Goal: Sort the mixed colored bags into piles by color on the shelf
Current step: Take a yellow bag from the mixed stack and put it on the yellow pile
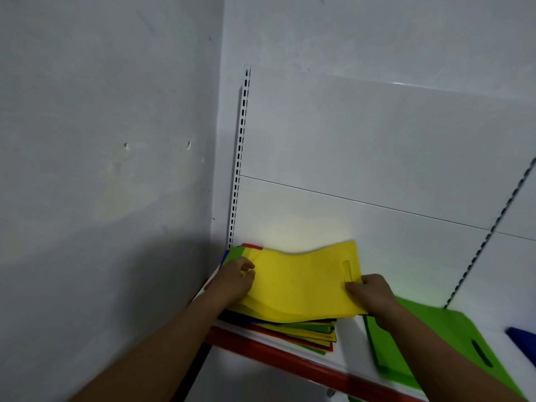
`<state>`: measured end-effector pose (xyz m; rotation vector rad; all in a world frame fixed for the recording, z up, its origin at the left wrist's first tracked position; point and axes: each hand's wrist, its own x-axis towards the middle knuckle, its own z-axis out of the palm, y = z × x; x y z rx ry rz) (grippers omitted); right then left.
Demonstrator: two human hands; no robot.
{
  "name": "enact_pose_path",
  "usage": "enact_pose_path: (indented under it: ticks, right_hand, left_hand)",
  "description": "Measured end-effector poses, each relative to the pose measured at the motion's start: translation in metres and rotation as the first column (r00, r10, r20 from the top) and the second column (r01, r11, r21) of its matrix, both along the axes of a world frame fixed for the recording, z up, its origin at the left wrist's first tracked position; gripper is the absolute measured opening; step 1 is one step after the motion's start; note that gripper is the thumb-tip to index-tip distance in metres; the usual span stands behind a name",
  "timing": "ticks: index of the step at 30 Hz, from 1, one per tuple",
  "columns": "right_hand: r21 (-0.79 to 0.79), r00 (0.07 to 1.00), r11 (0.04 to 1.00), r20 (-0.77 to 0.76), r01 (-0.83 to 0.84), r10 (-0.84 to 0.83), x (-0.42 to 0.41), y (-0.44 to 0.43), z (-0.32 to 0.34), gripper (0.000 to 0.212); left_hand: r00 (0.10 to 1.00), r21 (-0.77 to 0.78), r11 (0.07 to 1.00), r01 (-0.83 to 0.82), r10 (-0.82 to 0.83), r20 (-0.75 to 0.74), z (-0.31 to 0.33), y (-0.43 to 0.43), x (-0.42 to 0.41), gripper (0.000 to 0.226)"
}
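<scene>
Of the mixed pile (313, 333) only thin red, green, blue and yellow edges are seen, because the lifted yellow bag (301, 282) covers most of it. The yellow bag is gripped at its left edge by the left hand (235, 281) with curled fingers, and pinched at its right edge, just beside the handle slot, by the right hand (371, 293). The green bags (429, 338) are blurred and partly hidden by the right forearm. The blue bag (522, 338) is cut off by the frame. The pile lies at the left end of the shelf (346, 340), close to the side wall (101, 140) and reaching almost to the red front edge (290, 358). A narrow strip of white shelf is left between pile and green bags.
</scene>
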<state>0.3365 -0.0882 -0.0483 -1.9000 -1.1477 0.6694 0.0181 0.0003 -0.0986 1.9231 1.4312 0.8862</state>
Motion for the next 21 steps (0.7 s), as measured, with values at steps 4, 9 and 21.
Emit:
enact_pose_path:
  ticks: [4,9,21]
  right_hand:
    - [-0.024,0.999,1.0,0.05,-0.006,0.007,0.004,-0.002,0.001,0.034]
    - [-0.052,0.999,0.998,0.022,-0.022,0.023,0.0,-0.005,0.005,0.028]
    - [0.007,0.999,1.0,0.037,-0.022,0.021,0.003,-0.003,-0.002,0.027]
  left_hand:
    - [0.97,0.028,1.0,0.01,-0.003,-0.241,-0.007,-0.001,-0.002,0.03]
    - [0.956,-0.016,1.0,0.026,-0.029,-0.29,-0.009,-0.003,-0.003,0.034]
    - [0.846,-0.265,0.96,-0.091,0.215,0.488,0.008,0.003,0.006,0.045]
